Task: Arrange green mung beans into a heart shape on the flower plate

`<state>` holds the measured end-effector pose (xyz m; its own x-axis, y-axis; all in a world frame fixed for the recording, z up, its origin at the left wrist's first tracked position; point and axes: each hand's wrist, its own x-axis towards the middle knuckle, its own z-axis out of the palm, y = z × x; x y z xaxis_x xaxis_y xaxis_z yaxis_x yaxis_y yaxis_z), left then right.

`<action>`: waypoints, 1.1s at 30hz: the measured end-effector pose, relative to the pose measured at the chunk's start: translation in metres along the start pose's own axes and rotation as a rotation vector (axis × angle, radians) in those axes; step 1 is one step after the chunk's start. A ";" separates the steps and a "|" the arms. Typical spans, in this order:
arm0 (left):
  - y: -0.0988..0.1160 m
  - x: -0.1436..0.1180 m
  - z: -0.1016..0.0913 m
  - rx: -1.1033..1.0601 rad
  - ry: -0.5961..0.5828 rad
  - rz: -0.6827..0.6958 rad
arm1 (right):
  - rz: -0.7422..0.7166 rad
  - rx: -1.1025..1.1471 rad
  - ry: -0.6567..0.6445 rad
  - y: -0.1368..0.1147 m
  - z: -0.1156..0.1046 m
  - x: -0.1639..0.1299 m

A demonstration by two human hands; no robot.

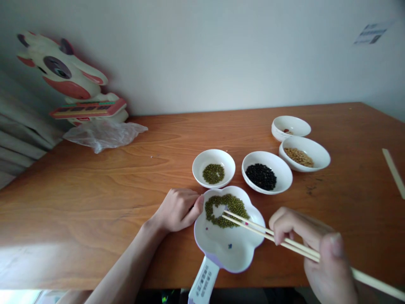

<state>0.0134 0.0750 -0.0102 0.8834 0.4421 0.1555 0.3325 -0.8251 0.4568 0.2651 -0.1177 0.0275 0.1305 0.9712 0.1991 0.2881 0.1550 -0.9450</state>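
I have the dish (pixel 218 251) close to the near edge of the table (pixel 95 198), its handle (pixel 202 280) running out past that edge. Green beans (pixel 237 204) cover its far half; small blue and pink marks show on the barer near half.

My right hand (pixel 332 274) is closed on the chopsticks (pixel 299 248). Their tips sit slightly parted among the beans; I can't tell whether anything is between them. My left hand (pixel 179 210) rests on the table with fingers curled, thumb at the dish's left rim; I can't tell whether it grips. The two hands are apart, one on each side of the dish.

Just beyond the dish I see a bowl (pixel 201 165) of green beans, and right of it a bowl (pixel 284 174) of black ones. Farther toward the far edge come a bowl (pixel 321 155) of tan beans and another (pixel 299 125) holding a few reddish bits.

A pale stick (pixel 394 173) lies toward the right edge. Near the far left corner, a cow toy (pixel 76 76) stands behind a plastic bag (pixel 106 137).
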 end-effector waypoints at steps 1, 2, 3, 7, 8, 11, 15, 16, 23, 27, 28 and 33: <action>0.000 -0.001 0.000 -0.004 0.001 -0.002 | -0.003 0.000 -0.022 0.003 0.000 -0.001; 0.000 -0.001 0.000 -0.006 0.000 -0.005 | -0.009 -0.002 -0.038 0.005 0.000 -0.002; 0.000 -0.001 -0.001 -0.006 -0.002 -0.006 | -0.016 -0.005 -0.048 0.007 0.001 -0.003; 0.001 -0.001 -0.002 0.012 -0.009 -0.007 | -0.061 -0.053 -0.064 0.011 0.002 -0.004; 0.001 -0.001 -0.002 0.018 -0.012 -0.006 | -0.077 -0.069 -0.070 0.010 0.002 -0.003; 0.001 0.000 -0.001 0.027 -0.019 -0.006 | -0.132 -0.090 -0.048 0.006 0.003 0.000; 0.001 0.000 -0.001 0.037 -0.020 -0.004 | -0.180 -0.115 -0.023 0.000 0.005 0.003; 0.001 0.000 -0.001 0.041 -0.015 -0.002 | -0.185 -0.120 -0.024 -0.001 0.005 0.003; 0.000 0.000 0.000 0.046 0.003 0.009 | -0.216 -0.124 -0.050 0.002 0.001 0.005; 0.001 0.000 0.000 0.048 -0.004 -0.003 | -0.189 -0.136 -0.060 0.000 -0.002 0.005; 0.001 -0.001 -0.001 0.050 -0.007 -0.005 | -0.182 -0.135 -0.063 -0.001 -0.002 0.005; 0.002 0.000 -0.001 0.052 -0.007 -0.005 | -0.124 -0.055 -0.028 -0.001 0.003 0.003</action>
<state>0.0132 0.0740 -0.0085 0.8838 0.4442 0.1471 0.3537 -0.8399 0.4116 0.2621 -0.1147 0.0282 0.0640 0.9500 0.3058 0.3519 0.2652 -0.8977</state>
